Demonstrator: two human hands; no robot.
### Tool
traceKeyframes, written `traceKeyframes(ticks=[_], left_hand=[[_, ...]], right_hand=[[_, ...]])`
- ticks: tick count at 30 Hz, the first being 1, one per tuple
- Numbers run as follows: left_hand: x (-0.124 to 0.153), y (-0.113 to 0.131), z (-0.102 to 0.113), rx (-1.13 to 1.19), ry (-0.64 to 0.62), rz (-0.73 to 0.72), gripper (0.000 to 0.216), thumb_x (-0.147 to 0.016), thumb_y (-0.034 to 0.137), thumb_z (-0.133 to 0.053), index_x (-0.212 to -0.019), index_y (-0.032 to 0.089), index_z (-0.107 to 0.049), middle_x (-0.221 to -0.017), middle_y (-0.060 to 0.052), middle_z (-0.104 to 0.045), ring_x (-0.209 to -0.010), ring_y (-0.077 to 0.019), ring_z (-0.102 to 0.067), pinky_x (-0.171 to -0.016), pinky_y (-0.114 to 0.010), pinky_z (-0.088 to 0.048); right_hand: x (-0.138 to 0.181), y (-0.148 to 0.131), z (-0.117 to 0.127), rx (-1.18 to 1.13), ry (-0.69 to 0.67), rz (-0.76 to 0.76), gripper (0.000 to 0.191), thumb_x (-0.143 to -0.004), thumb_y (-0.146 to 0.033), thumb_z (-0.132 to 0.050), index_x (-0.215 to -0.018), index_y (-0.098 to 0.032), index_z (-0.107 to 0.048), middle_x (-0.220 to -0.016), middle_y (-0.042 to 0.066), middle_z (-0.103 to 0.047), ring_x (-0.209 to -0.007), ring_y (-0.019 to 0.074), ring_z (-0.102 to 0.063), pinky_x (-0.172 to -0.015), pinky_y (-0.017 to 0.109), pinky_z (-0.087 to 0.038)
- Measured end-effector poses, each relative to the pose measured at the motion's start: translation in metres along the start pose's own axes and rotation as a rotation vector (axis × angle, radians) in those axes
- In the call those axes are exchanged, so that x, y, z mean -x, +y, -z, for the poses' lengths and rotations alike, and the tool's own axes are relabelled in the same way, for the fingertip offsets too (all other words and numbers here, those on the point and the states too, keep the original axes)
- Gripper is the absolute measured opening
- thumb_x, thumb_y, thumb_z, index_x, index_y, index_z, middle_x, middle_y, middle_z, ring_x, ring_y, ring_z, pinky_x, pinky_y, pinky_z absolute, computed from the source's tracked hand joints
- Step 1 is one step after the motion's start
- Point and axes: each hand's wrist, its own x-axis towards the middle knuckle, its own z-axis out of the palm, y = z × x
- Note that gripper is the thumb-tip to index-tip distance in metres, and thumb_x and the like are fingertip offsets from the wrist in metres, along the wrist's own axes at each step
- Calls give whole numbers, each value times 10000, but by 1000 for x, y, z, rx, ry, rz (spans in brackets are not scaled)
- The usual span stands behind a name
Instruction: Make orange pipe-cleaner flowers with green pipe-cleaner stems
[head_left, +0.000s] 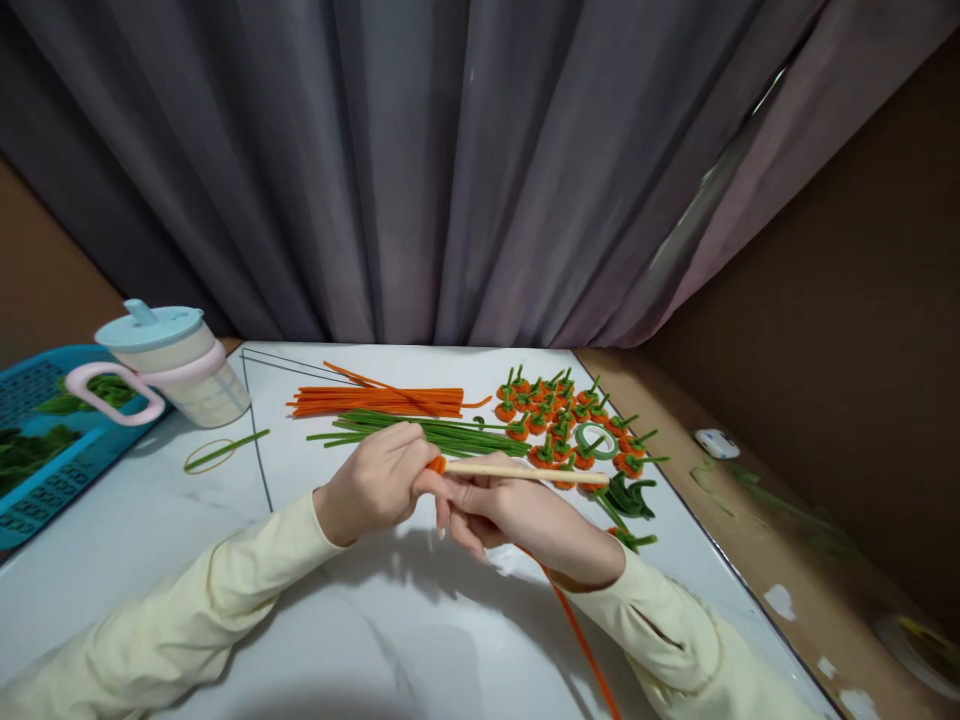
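The step in hand looks like winding: a bit of orange fuzzy wrap [437, 465] sits at the left end of a pale stick [525, 473], up in the person's two hands above the white table [420, 640]. The left hand [382, 478] is closed on that end, thumb against the wrap. The right hand [499, 505] lies palm up, fingers loosely curled, beneath the stick; whether it pinches anything cannot be told. A loose orange strand [574, 620] trails from under the right hand towards the near edge; its link to the wrap is hidden. The winding seems to call for a firm left hold while the strand is guided evenly round the stick.

Counted, there is one stick, one trailing strand, one lidded cup [195, 375], one blue basket [82, 465], one tape roll [610, 447] among the orange pieces, one yellow band [202, 472] with one green stem [232, 443] across it, and one white device [716, 443] beyond the table's right edge. The orange pieces with green tops [536, 423] run to roughly two dozen, too crowded for an exact count. The orange bundle [382, 401], green bundle [450, 436] and dark green curls [632, 497] overlap too much to number
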Motion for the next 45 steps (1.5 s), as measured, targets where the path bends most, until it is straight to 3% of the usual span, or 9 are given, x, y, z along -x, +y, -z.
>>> traceKeyframes(ticks=[4, 10, 14, 20, 25, 29, 34, 38, 45], left_hand=[[3, -2, 2, -56, -14, -90, 404, -969, 386, -248, -799, 137, -517, -598, -53, -519, -591, -168, -504, -524, -268, -440], [4, -2, 5, -78, -88, -67, 450, -977, 353, -242, -1085, 41, -547, -770, -120, -606, -677, -161, -578, -597, -248, -503], [2, -3, 3, -113, -61, -81, 364, -972, 291, -315, -1081, 33, -547, -784, -125, -630, -692, -168, -585, -605, -255, -505], [-2, -7, 1, -237, 6, -84, 169, -938, 126, -378, -843, 124, -518, -637, -48, -599, -556, -143, -495, -510, -256, -409], [-3, -10, -1, -343, -95, -45, 275, -938, 111, -357, -693, 162, -469, -562, -21, -532, -530, -142, -420, -500, -267, -325], [0, -10, -2, -339, -188, -50, 367, -958, 145, -313, -615, 174, -440, -520, -9, -466, -529, -144, -387, -506, -276, -303], [2, -8, 0, -252, -292, -17, 417, -966, 165, -260, -591, 170, -441, -522, -8, -442, -513, -137, -383, -489, -272, -293], [-3, -5, 6, -9, -379, 6, 447, -984, 213, -193, -671, 144, -504, -556, -15, -472, -514, -126, -415, -487, -244, -332], [-13, 5, 15, 364, -418, 152, 481, -989, 358, -144, -650, 172, -430, -565, 14, -421, -504, -105, -407, -492, -210, -360]], right_hand=[[3, -6, -5, 17, -24, -13, 283, -904, -225, -430, -647, -144, -519, -383, -74, -429, -328, 32, -268, -381, 172, -221], [4, -3, -3, 70, 7, -42, 314, -936, -294, -399, -679, -150, -508, -390, -80, -419, -344, 36, -285, -402, 167, -239], [1, 2, -1, 115, -10, -4, 326, -957, -238, -302, -710, -149, -497, -410, -69, -438, -348, 50, -306, -423, 175, -270], [7, 0, -4, 582, 206, 115, 262, -940, -223, -349, -726, -158, -484, -549, -20, -543, -513, 84, -463, -558, 197, -344], [12, 3, -5, 1022, 305, 167, 174, -801, -40, -413, -736, -163, -518, -598, -2, -545, -522, 107, -434, -522, 222, -279], [15, 1, -2, 1436, 368, 242, 257, -646, 33, -416, -770, -157, -537, -599, 11, -549, -486, 121, -399, -480, 263, -185], [17, -9, 11, 1726, 500, 491, 303, -712, 67, -347, -737, -153, -553, -597, 26, -528, -528, 142, -433, -492, 288, -157], [19, -15, 22, 1687, 422, 451, 260, -776, 16, -394, -750, -161, -583, -609, 18, -538, -503, 126, -410, -481, 282, -136], [16, -21, 38, 1095, 149, 435, 283, -796, 7, -382, -796, -157, -612, -676, -2, -585, -576, 92, -465, -571, 199, -311]])
